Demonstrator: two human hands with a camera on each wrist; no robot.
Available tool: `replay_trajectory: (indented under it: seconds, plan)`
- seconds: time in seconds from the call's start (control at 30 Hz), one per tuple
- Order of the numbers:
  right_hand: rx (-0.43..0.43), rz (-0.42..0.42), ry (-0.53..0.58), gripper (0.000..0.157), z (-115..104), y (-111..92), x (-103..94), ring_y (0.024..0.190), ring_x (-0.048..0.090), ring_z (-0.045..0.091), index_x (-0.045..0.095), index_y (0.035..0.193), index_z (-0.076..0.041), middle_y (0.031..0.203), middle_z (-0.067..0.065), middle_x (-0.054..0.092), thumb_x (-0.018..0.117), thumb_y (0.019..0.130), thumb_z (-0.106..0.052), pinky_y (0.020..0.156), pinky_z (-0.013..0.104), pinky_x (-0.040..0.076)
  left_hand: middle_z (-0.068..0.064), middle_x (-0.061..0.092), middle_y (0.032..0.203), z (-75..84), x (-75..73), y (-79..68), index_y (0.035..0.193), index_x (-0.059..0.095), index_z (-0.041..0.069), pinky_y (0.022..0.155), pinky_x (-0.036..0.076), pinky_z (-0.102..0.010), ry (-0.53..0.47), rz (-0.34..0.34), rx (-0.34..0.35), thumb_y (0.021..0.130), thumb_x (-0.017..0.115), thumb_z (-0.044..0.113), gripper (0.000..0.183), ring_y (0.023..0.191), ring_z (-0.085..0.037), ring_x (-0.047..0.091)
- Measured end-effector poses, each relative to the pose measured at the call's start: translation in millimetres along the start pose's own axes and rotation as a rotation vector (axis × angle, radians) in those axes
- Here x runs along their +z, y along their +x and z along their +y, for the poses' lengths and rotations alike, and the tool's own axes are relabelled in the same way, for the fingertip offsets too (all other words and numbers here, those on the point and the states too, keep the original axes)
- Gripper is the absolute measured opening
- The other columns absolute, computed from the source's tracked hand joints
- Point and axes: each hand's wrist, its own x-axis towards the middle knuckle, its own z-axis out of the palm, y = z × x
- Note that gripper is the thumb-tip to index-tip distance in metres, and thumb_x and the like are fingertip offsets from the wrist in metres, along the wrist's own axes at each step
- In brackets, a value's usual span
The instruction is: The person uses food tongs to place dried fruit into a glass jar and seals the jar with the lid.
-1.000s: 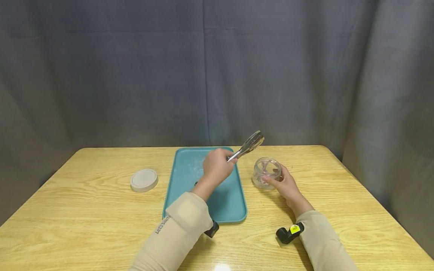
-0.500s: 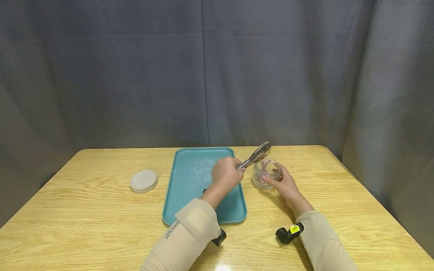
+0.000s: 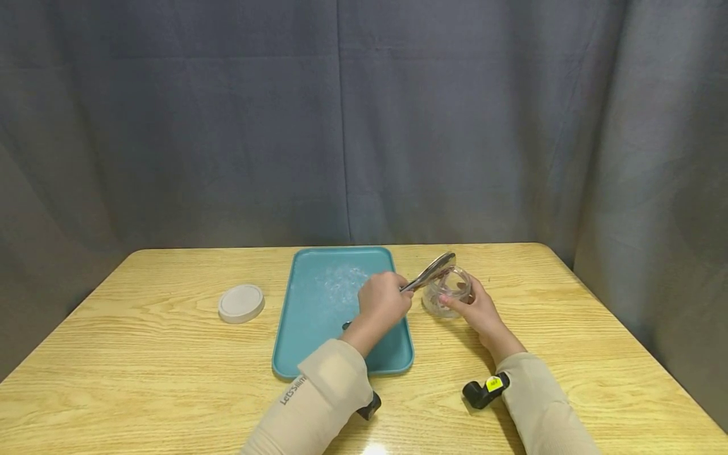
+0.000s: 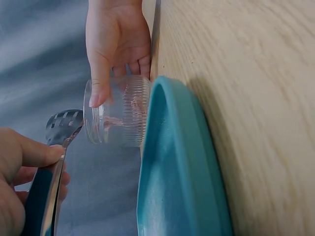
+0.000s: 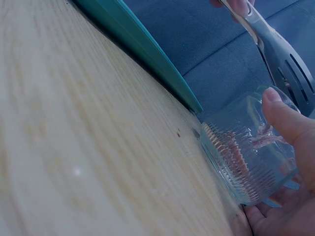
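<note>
My left hand [image 3: 385, 298] grips a pair of metal tongs [image 3: 436, 268], their slotted heads over the mouth of a clear glass jar [image 3: 433, 307]. Whether the tips touch the rim I cannot tell. Around the jar's right side lie the fingers and thumb of my right hand [image 3: 482, 315], holding it upright on the table. Through the glass, the right wrist view shows thin pinkish-brown strips [image 5: 236, 155] on the ribbed bottom and another strip leaning higher up. Anything between the tong heads is hard to make out.
A teal tray [image 3: 307, 338] with whitish smudges lies under my left forearm, left of the jar. Farther left, a round white lid [image 3: 241, 304] rests on the wooden table [image 3: 142, 354]. A grey curtain [image 3: 227, 139] hangs behind the table.
My left hand has moved right and down with the tongs, bringing their heads from above the tray's far right to the jar's mouth. My right hand and the jar have stayed put.
</note>
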Motion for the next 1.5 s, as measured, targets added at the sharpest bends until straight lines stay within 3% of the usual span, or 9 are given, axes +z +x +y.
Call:
replay_trajectory:
  seconds: [0.63, 0.93, 1.1, 1.5]
  plan:
    - [-0.006, -0.001, -0.01, 0.083, -1.5, 0.4, 0.7, 0.119, 0.026, 0.035, 0.013, 0.138, -0.009, 0.134, 0.019, 0.025, 0.064, 0.077, -0.031, 0.094, 0.047, 0.02, 0.005, 0.045, 0.05, -0.6, 2.6, -4.8, 0.051, 0.054, 0.019, 0.04, 0.03, -0.026, 0.01, 0.001, -0.004, 0.077, 0.064, 0.025, 0.029, 0.045, -0.012, 0.04]
    - [-0.004, -0.001, -0.001, 0.084, -0.9, 0.1, 0.8, 0.119, 0.026, 0.036, 0.013, 0.138, -0.009, 0.134, 0.02, 0.024, 0.064, 0.077, -0.032, 0.094, 0.049, 0.02, 0.004, 0.051, 0.062, -0.7, -2.8, -5.2, 0.071, 0.067, 0.018, 0.043, 0.035, -0.03, -0.02, 0.028, -0.052, 0.075, 0.065, 0.027, 0.01, 0.053, -0.014, 0.047]
    - [0.002, -0.002, 0.001, 0.082, -0.1, -0.6, 0.4, 0.118, 0.027, 0.035, 0.013, 0.138, -0.009, 0.134, 0.02, 0.025, 0.064, 0.077, -0.031, 0.094, 0.049, 0.02, 0.001, 0.054, 0.073, -4.0, -8.7, -6.9, 0.089, 0.069, 0.016, 0.051, 0.041, -0.035, -0.032, 0.093, -0.114, 0.072, 0.067, 0.028, 0.021, 0.069, -0.02, 0.055]
    - [0.009, 0.001, -0.003, 0.083, -0.1, -1.1, 0.0, 0.118, 0.028, 0.034, 0.014, 0.138, -0.01, 0.134, 0.019, 0.025, 0.065, 0.077, -0.032, 0.092, 0.05, 0.021, -0.003, 0.05, 0.073, -28.9, -26.7, -4.1, 0.089, 0.068, 0.01, 0.052, 0.04, -0.037, -0.094, 0.19, -0.161, 0.072, 0.066, 0.028, 0.025, 0.069, -0.024, 0.052]
